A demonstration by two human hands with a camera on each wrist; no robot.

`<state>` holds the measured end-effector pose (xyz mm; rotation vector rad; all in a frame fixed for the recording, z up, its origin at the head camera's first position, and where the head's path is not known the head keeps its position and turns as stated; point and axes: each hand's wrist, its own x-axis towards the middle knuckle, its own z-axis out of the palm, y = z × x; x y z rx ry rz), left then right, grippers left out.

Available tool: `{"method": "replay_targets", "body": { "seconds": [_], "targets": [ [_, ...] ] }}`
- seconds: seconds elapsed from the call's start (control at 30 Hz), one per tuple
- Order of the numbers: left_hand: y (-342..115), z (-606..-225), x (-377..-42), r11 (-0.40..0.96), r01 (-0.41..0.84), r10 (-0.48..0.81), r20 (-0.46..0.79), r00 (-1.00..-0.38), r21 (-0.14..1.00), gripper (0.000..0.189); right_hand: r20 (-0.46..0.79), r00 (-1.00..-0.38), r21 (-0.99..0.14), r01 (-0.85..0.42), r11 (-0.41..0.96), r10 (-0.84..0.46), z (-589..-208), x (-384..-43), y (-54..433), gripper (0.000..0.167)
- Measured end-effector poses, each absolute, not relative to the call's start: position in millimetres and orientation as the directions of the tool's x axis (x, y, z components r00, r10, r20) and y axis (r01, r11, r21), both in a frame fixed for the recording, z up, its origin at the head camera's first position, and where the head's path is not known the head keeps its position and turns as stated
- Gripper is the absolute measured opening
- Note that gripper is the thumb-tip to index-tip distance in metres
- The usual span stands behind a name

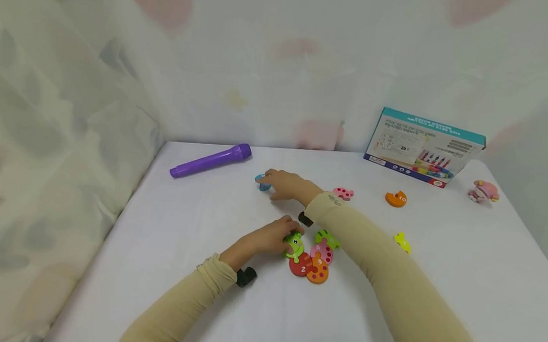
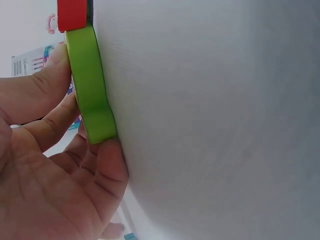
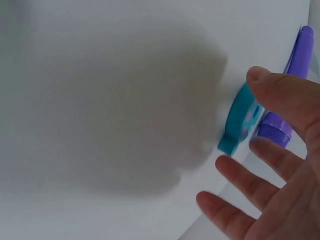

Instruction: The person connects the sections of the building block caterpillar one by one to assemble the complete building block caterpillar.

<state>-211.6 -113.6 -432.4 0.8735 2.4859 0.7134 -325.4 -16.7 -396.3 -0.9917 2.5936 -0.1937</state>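
Observation:
My left hand (image 1: 272, 237) grips the green caterpillar-head puzzle piece (image 1: 295, 247), which has a smiling face. The left wrist view shows the thumb on its face and fingertips at its edge. Joined to it is a curved chain: a red piece (image 1: 298, 266) numbered 2, an orange spotted piece (image 1: 318, 274) numbered 3, a pink piece (image 1: 324, 253) numbered 4 and a green striped piece (image 1: 328, 239). Farther back, my right hand (image 1: 288, 186) reaches over a blue puzzle piece (image 3: 239, 117), fingers spread, thumb tip right at its edge.
Loose puzzle pieces lie to the right: pink spotted (image 1: 343, 193), orange (image 1: 396, 199) numbered 10 and yellow (image 1: 402, 242). A purple toy microphone (image 1: 211, 161) lies back left. At the back right stand a toy box (image 1: 421, 148) and a small pink figurine (image 1: 483, 191).

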Motion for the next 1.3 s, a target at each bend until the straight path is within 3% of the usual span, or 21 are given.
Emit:
{"method": "replay_targets", "body": {
  "seconds": [0.2, 0.33, 0.6, 0.97, 1.3],
  "targets": [
    [-111, -432, -211, 0.690, 0.443, 0.650, -0.222, -0.726, 0.572, 0.043, -0.360, -0.751, -0.211, -0.512, 0.833, -0.553, -403, -333, -26, 0.072],
    [-111, -431, -210, 0.701, 0.437, 0.642, -0.230, -0.732, 0.564, 0.042, -0.346, -0.759, -0.176, -0.525, 0.833, -0.551, -401, -338, -32, 0.071],
    [-107, -430, -208, 0.696, 0.456, 0.654, -0.228, -0.721, 0.555, 0.040, -0.287, -0.773, -0.090, -0.566, 0.819, -0.566, -406, -344, -37, 0.043],
    [-110, -430, -209, 0.729, 0.397, 0.610, -0.266, -0.746, 0.558, 0.041, -0.258, -0.726, -0.230, -0.595, 0.770, -0.637, -400, -334, 25, 0.045],
    [-109, -431, -211, 0.745, 0.364, 0.590, -0.296, -0.751, 0.559, 0.042, -0.149, -0.749, -0.460, -0.525, 0.716, -0.645, -398, -271, 108, 0.050]
  ]
}}
